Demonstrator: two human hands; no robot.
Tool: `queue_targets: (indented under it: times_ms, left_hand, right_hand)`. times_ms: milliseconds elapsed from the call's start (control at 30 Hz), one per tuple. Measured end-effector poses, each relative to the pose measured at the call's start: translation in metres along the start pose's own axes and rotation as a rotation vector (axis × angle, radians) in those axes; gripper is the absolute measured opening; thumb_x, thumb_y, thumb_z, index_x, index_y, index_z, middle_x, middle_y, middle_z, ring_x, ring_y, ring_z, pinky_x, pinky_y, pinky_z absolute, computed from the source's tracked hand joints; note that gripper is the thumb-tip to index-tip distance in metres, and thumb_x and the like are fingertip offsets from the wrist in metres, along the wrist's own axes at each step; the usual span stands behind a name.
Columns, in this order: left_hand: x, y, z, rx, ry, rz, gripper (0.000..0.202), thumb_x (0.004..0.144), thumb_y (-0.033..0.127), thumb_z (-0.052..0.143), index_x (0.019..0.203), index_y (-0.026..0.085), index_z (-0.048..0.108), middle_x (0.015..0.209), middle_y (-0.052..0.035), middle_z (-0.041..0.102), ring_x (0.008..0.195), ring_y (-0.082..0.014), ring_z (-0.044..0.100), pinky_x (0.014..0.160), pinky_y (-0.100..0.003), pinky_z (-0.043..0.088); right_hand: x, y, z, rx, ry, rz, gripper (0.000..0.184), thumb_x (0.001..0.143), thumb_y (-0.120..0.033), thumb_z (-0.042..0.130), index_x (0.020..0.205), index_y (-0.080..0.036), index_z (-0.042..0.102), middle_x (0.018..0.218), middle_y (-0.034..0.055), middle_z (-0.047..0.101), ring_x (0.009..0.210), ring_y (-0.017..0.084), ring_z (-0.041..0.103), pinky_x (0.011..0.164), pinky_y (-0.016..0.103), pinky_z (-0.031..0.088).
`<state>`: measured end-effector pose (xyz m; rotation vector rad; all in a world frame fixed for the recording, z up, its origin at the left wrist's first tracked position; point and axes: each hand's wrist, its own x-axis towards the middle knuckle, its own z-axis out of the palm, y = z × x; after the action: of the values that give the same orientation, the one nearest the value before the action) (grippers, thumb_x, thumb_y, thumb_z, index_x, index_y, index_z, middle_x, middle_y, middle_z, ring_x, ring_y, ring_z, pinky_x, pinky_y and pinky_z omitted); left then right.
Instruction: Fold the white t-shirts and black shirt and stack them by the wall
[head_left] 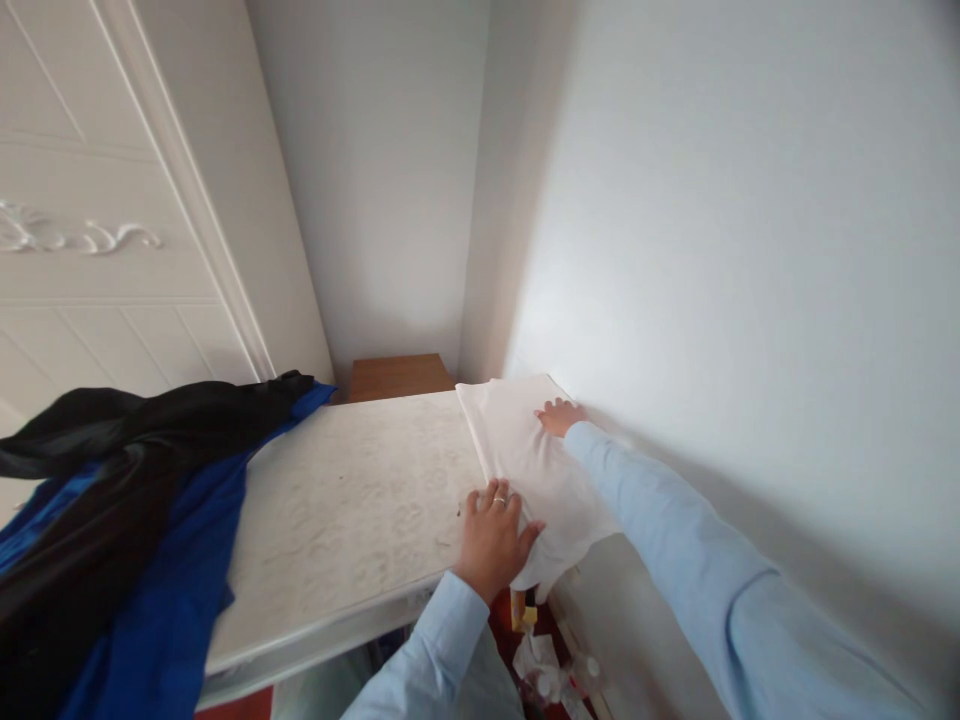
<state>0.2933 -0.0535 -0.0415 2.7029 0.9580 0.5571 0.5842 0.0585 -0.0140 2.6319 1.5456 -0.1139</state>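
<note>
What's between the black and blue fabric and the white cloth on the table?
In the head view, a stretch of pale, faintly marked tabletop, with the left hand at the edge of the white cloth.

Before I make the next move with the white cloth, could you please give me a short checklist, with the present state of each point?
1. Right hand on the white cloth: ok, laid on top with fingers spread.
2. Left hand at the white cloth's left edge: ok.
3. White cloth smooth: not ok, creases show near the right hand.
4. White cloth wholly on the table: not ok, part hangs over the near edge.
5. Black cloth and blue cloth apart from the white cloth: ok, bare tabletop lies between.
6. Underside of the white cloth flat: cannot tell, hidden.
</note>
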Motion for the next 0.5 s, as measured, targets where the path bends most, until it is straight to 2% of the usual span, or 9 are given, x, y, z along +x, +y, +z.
queue_targets:
  times_ms: [67,133,267,400,500]
  left_hand:
    - [-0.003,-0.003,0.000,0.005,0.021,0.005,0.047,0.101,0.048,0.048,0.129,0.014,0.063,0.148,-0.0176,0.055,0.143,-0.0337,0.046,0.113,-0.059,0.039]
    - [-0.007,-0.007,0.005,0.019,0.040,0.037,0.050,0.100,0.048,0.050,0.136,0.014,0.060,0.151,-0.0170,0.052,0.144,-0.0335,0.043,0.116,-0.059,0.036]
    - [-0.015,-0.012,0.016,0.044,0.030,0.088,0.062,0.098,0.054,0.051,0.145,0.014,0.053,0.156,-0.0161,0.047,0.147,-0.0338,0.039,0.120,-0.061,0.032]
    - [-0.016,-0.013,0.021,0.068,0.005,0.094,0.066,0.097,0.057,0.051,0.148,0.015,0.050,0.159,-0.0148,0.042,0.149,-0.0341,0.036,0.120,-0.063,0.032]
    - [-0.016,-0.013,0.023,0.096,-0.003,0.098,0.066,0.097,0.054,0.053,0.150,0.014,0.047,0.160,-0.0153,0.039,0.151,-0.0345,0.033,0.119,-0.064,0.033]
  right_hand:
    - [0.008,-0.005,0.001,0.004,0.040,-0.094,0.057,0.105,-0.052,0.031,0.153,-0.024,0.045,0.163,0.0146,0.036,0.151,0.028,0.031,0.119,0.052,0.027]
    - [0.015,-0.007,0.007,0.013,0.057,-0.118,0.061,0.105,-0.053,0.029,0.157,-0.023,0.037,0.167,0.0139,0.027,0.154,0.027,0.024,0.121,0.049,0.024]
    - [0.029,0.001,0.023,0.029,0.068,-0.038,0.068,0.105,-0.054,0.022,0.158,-0.014,0.033,0.165,0.0200,0.028,0.152,0.035,0.026,0.120,0.055,0.025]
    - [0.046,0.014,0.034,0.028,0.069,-0.056,0.067,0.105,-0.056,0.019,0.159,-0.019,0.033,0.166,0.0150,0.029,0.153,0.030,0.025,0.122,0.051,0.021]
    - [0.058,0.018,0.033,0.018,0.049,-0.074,0.068,0.104,-0.058,0.019,0.159,-0.019,0.032,0.166,0.0166,0.028,0.153,0.030,0.026,0.120,0.052,0.022]
